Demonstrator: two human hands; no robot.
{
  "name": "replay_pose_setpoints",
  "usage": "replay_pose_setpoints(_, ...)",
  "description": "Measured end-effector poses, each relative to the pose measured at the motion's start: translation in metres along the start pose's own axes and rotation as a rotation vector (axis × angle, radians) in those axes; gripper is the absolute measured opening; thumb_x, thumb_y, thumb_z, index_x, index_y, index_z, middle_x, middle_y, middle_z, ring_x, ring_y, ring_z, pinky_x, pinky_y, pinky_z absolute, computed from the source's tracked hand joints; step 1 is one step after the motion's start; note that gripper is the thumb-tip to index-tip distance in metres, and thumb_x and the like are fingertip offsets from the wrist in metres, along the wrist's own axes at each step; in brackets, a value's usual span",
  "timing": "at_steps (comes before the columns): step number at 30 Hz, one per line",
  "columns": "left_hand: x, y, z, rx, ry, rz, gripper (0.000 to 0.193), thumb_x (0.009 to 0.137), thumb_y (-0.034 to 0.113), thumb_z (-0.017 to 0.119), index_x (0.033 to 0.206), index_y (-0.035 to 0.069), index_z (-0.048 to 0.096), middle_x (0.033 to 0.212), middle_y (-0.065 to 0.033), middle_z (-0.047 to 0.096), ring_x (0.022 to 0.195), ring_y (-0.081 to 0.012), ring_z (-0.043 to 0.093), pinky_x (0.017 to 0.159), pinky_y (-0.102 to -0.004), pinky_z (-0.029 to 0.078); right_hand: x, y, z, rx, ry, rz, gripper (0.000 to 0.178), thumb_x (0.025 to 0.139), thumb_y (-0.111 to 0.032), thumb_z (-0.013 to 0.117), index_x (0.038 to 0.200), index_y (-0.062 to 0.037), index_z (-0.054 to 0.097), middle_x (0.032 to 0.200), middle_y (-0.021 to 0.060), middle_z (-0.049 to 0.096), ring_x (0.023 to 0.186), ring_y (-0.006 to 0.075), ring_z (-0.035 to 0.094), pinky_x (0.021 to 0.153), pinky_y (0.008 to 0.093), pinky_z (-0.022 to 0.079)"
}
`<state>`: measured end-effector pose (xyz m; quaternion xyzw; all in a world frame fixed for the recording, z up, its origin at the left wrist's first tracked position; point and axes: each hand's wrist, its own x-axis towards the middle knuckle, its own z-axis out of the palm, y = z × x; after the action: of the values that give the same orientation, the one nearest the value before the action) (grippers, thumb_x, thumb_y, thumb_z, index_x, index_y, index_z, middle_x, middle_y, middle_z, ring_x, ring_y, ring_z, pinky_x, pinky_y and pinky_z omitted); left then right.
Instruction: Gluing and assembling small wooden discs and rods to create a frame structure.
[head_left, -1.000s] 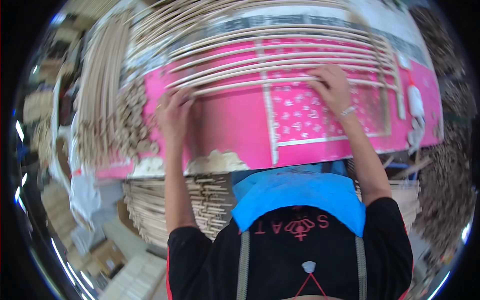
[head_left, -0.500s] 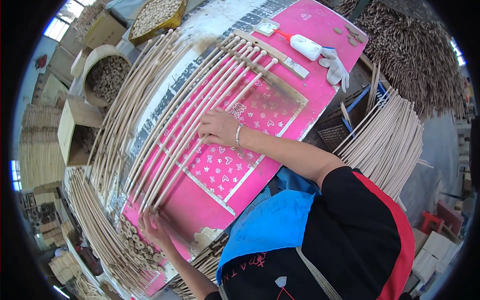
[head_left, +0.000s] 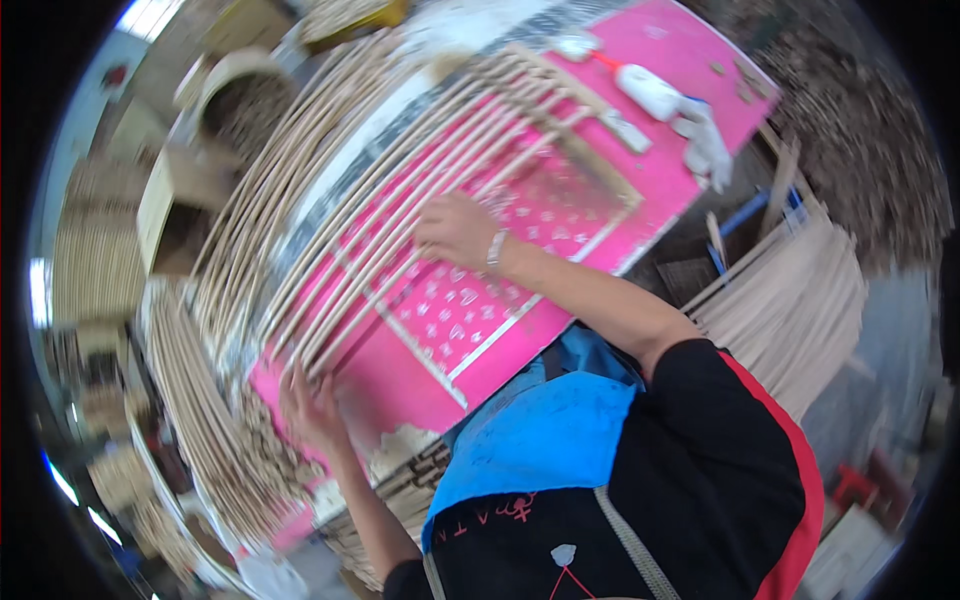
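Note:
Several slim wooden sticks [head_left: 385, 235] with round knobs at their far ends lie side by side on a pink patterned board [head_left: 395, 385]. My right hand [head_left: 455, 232] rests over the middle of the nearest stick, its fingers curled down round it. At the near ends of the sticks is my left hand [head_left: 315, 408], with a stick end between thumb and fingers. The far ends of the sticks cross a wooden strip [head_left: 600, 110]. Motion blurs the picture, and my right fingertips are partly hidden.
A white bottle with a red nozzle [head_left: 648, 92] and a white glove [head_left: 703, 145] lie at the board's far right. More sticks [head_left: 290, 185] are piled to the left, beside a round tub [head_left: 205, 85]. A stick bundle [head_left: 790, 300] stands on the right.
The whole scene has shifted and turned slightly in view, with blur. Both hands keep about the same places on the sticks.

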<state>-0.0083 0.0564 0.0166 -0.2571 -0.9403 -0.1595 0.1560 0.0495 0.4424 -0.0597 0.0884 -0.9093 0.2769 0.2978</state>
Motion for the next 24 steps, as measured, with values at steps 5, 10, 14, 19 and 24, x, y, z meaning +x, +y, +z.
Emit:
replay_pose_setpoints(5,-0.016,0.057,-0.004,0.113,-0.056,0.153,0.063,0.090,0.020,0.074,0.150,0.021,0.058,0.147,-0.0079,0.059,0.137,-0.0290,0.053,0.119,-0.0493,0.033,0.009,-0.028,-0.021,0.143,-0.015,-0.042,0.015,0.089,-0.023,0.075,0.094,-0.0091,0.074,0.096,0.0105,0.068,0.103,0.0328,0.062,0.095,0.0474,0.046)
replay_pose_setpoints(10,-0.014,0.088,-0.009,-0.018,0.073,0.206,0.067,0.086,0.017,0.076,0.150,0.020,0.057,0.138,-0.0068,0.060,0.135,-0.0242,0.053,0.119,-0.0477,0.033,0.037,-0.071,-0.035,0.176,-0.131,-0.062,0.012,0.085,-0.015,0.079,0.093,-0.0089,0.073,0.091,0.0054,0.068,0.091,0.0266,0.063,0.084,0.0414,0.045)
replay_pose_setpoints(14,-0.030,0.076,-0.030,0.061,0.083,0.105,0.061,0.086,0.013,0.070,0.146,0.019,0.062,0.120,-0.0022,0.064,0.114,-0.0215,0.062,0.101,-0.0420,0.045,0.060,-0.111,-0.032,0.231,-0.160,-0.189,0.012,0.085,-0.013,0.080,0.094,-0.0077,0.073,0.091,0.0056,0.067,0.091,0.0264,0.063,0.083,0.0404,0.046)
replay_pose_setpoints(19,-0.113,0.039,-0.067,0.093,0.285,-0.188,0.054,0.084,0.007,0.064,0.138,0.017,0.067,0.097,-0.0048,0.065,0.082,-0.0218,0.064,0.070,-0.0389,0.050,0.077,-0.175,-0.023,0.163,-0.077,-0.416,0.033,0.089,-0.015,0.079,0.121,-0.0111,0.075,0.130,0.0091,0.068,0.123,0.0302,0.060,0.110,0.0497,0.041)
replay_pose_setpoints(24,-0.254,-0.011,-0.095,-0.105,0.724,-0.777,0.045,0.097,-0.002,0.054,0.141,0.003,0.062,0.110,-0.0133,0.072,0.088,-0.0242,0.066,0.084,-0.0358,0.055,0.071,-0.212,0.010,0.431,-0.226,-0.377,0.026,0.093,-0.010,0.073,0.118,-0.0056,0.074,0.127,0.0119,0.067,0.120,0.0301,0.061,0.105,0.0427,0.046)
